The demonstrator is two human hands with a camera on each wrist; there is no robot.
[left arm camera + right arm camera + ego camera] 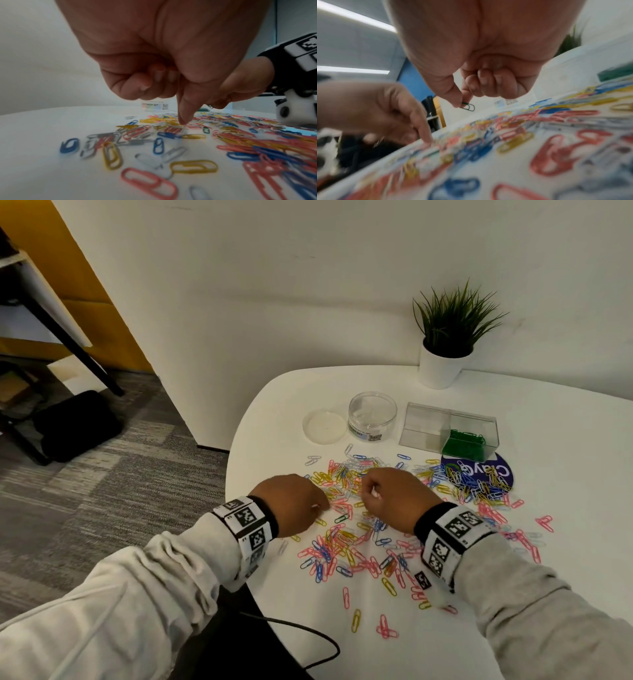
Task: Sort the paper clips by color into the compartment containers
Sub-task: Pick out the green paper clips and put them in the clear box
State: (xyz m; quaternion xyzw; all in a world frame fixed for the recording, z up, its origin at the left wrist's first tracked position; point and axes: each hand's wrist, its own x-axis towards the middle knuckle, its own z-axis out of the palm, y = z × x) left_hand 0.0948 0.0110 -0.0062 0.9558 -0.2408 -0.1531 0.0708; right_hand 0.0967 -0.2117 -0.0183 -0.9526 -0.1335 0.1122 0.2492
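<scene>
white table (565, 419) | scattered paper clips (346, 546) | compartment box (448, 428) | round tub (372, 416) | potted plant (442, 364)
</scene>
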